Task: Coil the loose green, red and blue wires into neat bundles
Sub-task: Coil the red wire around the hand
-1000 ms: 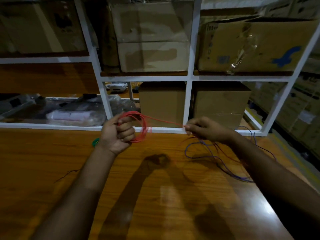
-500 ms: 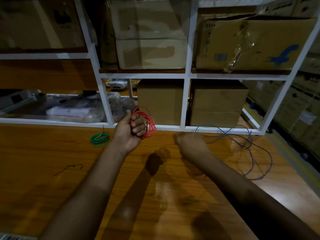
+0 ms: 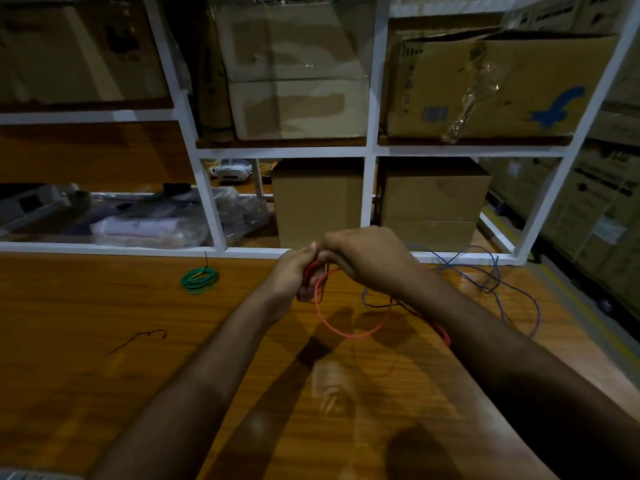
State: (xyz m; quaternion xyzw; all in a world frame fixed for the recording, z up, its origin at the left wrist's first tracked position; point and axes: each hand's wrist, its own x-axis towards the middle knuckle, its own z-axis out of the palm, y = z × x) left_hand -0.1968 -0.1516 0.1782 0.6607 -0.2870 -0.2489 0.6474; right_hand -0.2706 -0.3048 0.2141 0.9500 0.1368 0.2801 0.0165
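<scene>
Nearest, the wood table [image 3: 104,393] w/ both arms reaching out to 12 o'clock. A big loop of the red wire [image 3: 349,333] hangs down just past the arms, at about 1 o'clock, low over the table.

Up from the loop, the left hand [image 3: 291,275] has its fingers curled round the red turns, holding the bunch. The right hand [image 3: 367,259] is right beside it, touching, fingers bent in, pinching the red wire by the bunch, I think to lay on one more turn.

The wire looks thin, light & bendy. It prob springs open if let go, so best to hold it where the turns cross & keep that spot tight. The smooth coat could slip.

At 2 o'clock, past the right arm, the blue wire [image 3: 512,289] lies loose & messy on the table; not coiled yet. At 10 o'clock the green wire [image 3: 200,279] sits on the table as a small neat ring. A short dark bit of wire [image 3: 138,341] lies at 9 o'clock.

Far back, a white shelf [image 3: 370,98] w/ brown boxes [image 3: 478,84].
</scene>
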